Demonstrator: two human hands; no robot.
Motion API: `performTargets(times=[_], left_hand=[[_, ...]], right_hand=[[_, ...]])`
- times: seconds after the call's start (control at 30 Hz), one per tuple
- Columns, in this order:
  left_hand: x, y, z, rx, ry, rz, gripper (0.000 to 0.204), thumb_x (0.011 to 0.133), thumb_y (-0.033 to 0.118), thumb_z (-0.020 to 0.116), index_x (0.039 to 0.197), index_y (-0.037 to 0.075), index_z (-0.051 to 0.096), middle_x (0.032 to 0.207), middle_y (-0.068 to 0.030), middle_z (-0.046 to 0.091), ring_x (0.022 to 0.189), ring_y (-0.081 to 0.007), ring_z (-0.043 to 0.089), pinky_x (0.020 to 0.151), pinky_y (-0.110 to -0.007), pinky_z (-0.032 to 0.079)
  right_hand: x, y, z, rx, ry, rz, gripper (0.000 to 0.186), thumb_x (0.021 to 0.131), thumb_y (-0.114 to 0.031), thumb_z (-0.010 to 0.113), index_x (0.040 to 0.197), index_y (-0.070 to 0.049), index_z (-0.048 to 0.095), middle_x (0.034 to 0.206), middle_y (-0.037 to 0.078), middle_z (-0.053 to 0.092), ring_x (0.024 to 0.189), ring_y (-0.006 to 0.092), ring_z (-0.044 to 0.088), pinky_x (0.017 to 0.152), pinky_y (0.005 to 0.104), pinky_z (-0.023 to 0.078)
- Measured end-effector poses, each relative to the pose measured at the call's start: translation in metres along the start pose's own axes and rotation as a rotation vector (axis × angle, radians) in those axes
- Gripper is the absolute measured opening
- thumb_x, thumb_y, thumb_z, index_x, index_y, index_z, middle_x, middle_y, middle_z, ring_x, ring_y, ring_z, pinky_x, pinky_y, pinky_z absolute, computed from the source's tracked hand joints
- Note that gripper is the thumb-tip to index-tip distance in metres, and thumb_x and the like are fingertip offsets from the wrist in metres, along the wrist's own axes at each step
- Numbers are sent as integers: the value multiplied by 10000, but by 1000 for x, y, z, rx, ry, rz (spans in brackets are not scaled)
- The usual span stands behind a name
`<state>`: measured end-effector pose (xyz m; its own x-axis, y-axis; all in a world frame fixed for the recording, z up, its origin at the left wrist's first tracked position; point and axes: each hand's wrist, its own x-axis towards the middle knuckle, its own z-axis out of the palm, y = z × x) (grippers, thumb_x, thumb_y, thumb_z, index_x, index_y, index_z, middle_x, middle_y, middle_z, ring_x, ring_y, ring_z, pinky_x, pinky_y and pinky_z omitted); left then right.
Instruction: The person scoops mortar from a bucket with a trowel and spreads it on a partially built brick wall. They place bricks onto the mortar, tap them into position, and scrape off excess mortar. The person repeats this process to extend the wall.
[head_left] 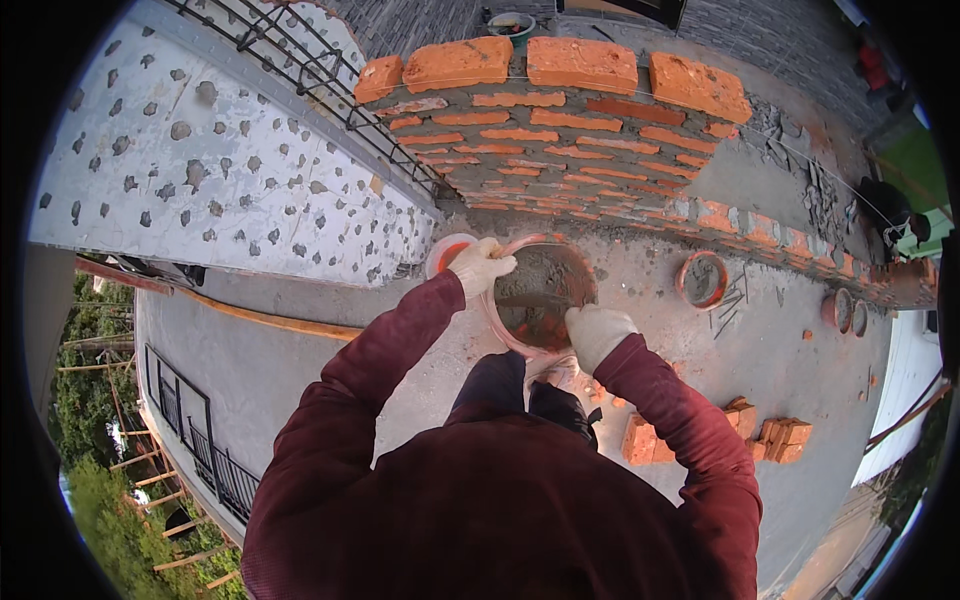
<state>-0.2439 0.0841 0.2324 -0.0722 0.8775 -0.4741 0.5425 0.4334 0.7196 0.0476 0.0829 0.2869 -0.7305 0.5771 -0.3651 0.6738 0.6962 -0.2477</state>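
A round orange-red tub of wet grey mortar stands in front of my feet. My left hand, in a pale work glove, is closed on the tub's left rim. On the right side, my right hand, also gloved, grips the opposite rim with its fingertips mostly hidden. Just beyond my left hand a white and red bucket partly shows.
A brick wall with loose bricks along its top rises ahead. A pitted white panel and rebar stand left. A smaller mortar bucket and stacked bricks are to the right. A railing borders the lower left.
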Motion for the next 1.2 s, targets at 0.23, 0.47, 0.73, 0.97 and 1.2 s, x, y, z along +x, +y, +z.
performTargets(times=[0.23, 0.47, 0.73, 0.97, 1.2], left_hand=[[-79, 42, -86, -322, -167, 19, 378, 1078, 403, 538, 1098, 33, 612, 825, 32, 512, 733, -67, 445, 659, -240, 398], [-109, 32, -150, -339, 11, 71, 318, 1017, 340, 662, 1038, 24, 634, 874, 0, 583, 819, -88, 525, 743, -268, 456], [-128, -10, -194, -316, 104, 130, 415, 1027, 459, 614, 1032, 44, 622, 841, 26, 526, 769, -80, 482, 686, -263, 425], [-128, -19, -238, -248, 186, 318, 418, 1014, 464, 615, 998, 46, 618, 860, 7, 546, 806, -102, 509, 733, -272, 443], [-146, -37, -241, -408, 230, 236, 404, 1006, 419, 642, 1055, 18, 626, 901, -7, 593, 829, -102, 543, 755, -269, 463]], right_hand=[[33, -20, -52, -229, 285, -153, 251, 881, -56, 611, 1119, 7, 560, 965, 211, 695, 832, 369, 747, 636, 465, 600], [65, -81, -32, -302, 178, -252, 263, 876, -69, 635, 1101, 61, 595, 893, 195, 707, 755, 323, 764, 578, 409, 597], [98, -101, -124, -133, -73, -170, 268, 850, -137, 609, 1055, 36, 614, 894, 257, 720, 870, 428, 728, 742, 519, 574], [160, -107, -102, 112, -359, -233, 437, 869, -328, 696, 1189, -30, 695, 1061, 226, 731, 1029, 408, 703, 907, 472, 551], [186, -132, -131, 235, -730, -264, 423, 872, -275, 669, 1198, -7, 646, 878, 134, 707, 667, 273, 686, 603, 400, 548]])
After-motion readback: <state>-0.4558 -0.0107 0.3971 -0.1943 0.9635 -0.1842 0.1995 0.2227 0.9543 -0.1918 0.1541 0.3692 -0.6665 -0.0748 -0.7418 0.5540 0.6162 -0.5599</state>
